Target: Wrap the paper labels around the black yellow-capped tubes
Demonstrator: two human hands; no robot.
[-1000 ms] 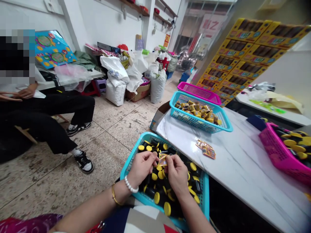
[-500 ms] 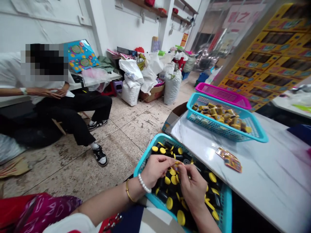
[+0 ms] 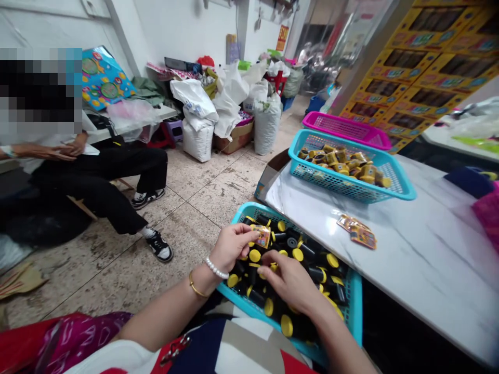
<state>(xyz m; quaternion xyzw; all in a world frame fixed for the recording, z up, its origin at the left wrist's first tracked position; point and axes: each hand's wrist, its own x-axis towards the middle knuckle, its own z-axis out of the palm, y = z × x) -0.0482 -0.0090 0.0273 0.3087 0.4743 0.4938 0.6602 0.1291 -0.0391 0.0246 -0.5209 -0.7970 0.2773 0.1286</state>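
My left hand point(image 3: 231, 248) holds a small printed yellow-and-red packet point(image 3: 261, 236) between its fingers, above a turquoise mesh basket point(image 3: 249, 210). That basket is heaped with small black bottles point(image 3: 304, 252) with yellow caps, lying every way. My right hand point(image 3: 290, 280) hangs low over the bottles, fingers apart, close to or touching the caps. It shows nothing in its grip. A pearl bracelet point(image 3: 216, 268) and a gold bangle point(image 3: 197, 285) circle my left wrist. The basket's lower part is hidden behind my arms and body.
A marble-topped table point(image 3: 421, 259) runs to the right, bearing loose packets point(image 3: 356, 231) and a turquoise basket point(image 3: 339, 187) of gold-wrapped bottles. A magenta basket point(image 3: 346, 130) stands behind. A seated person point(image 3: 89, 171) is at left. Sacks point(image 3: 198, 140) line the far wall.
My hands were together at the packet and now have parted. The left hand keeps the packet, and the right has dropped towards the bottles. The view has swung slightly.
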